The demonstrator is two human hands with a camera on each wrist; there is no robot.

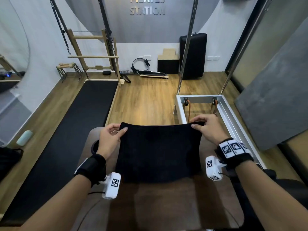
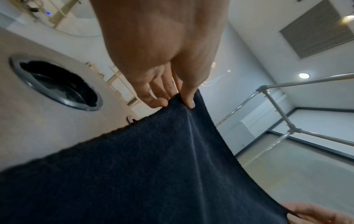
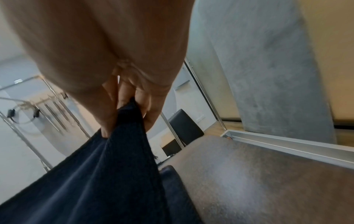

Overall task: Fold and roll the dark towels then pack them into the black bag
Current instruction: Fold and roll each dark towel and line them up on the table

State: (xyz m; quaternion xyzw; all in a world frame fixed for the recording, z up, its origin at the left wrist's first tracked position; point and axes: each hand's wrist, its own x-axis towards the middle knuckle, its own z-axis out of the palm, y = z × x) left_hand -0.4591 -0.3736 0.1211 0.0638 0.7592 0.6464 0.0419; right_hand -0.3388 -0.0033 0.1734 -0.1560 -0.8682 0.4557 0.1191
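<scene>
— Holding one dark towel [image 1: 158,152] up by its top edge, you have both hands in play: your left hand [image 1: 110,139] pinches the top left corner between thumb and fingers, and your right hand [image 1: 208,129] pinches the top right corner the same way.

— How many towels do you count?

— One that I can be sure of. It hangs as a flat dark panel between your two hands, its lower edge reaching down to the brown padded surface [image 1: 166,205] in front of you. In your left wrist view the thumb and fingertips [image 2: 188,100] close on the towel's corner; in your right wrist view the cloth bunches up between your fingers [image 3: 122,98].

— And the bag?

— One black shape sits at the far left edge on the floor [image 1: 9,157]; I cannot tell whether that is the bag.

— Anything else around you?

— One long black mat [image 1: 70,139] on the wooden floor to your left, one pale green roll [image 1: 24,137] beside it, one metal frame [image 1: 228,110] to your right, and two wrist cameras [image 1: 112,185], one strapped under each of your wrists.
</scene>
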